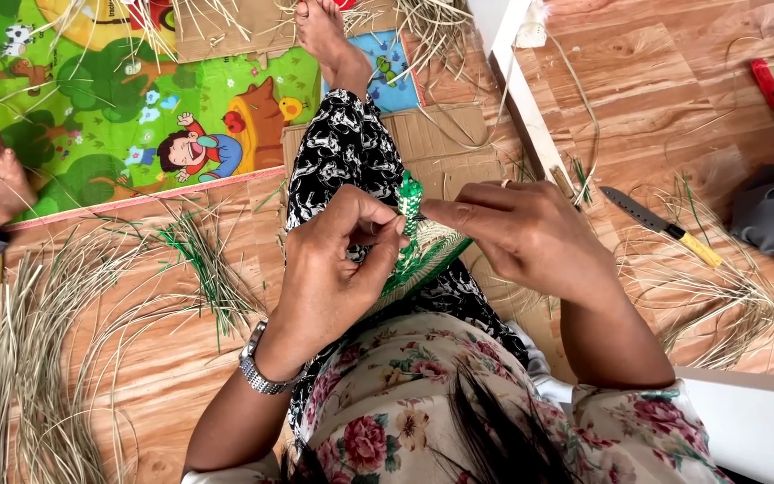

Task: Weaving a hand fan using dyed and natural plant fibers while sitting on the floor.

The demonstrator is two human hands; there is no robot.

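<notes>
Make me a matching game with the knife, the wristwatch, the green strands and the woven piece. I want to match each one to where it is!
Things:
1. knife
2. wristwatch
3. loose green strands
4. woven green piece

Places:
A. between both hands, over the lap
B. on the wooden floor, right side
C. on the left hand's wrist
D. on the floor, left of the leg

Pairs: 1-B, 2-C, 3-D, 4-A. The right hand pinches the weaving too.

Crowded left of the left hand (333, 269) by loose straw (38, 358) and green strands (203, 260), blocked right of the right hand (530, 237) by a knife (660, 224) among reeds (718, 296).
</notes>
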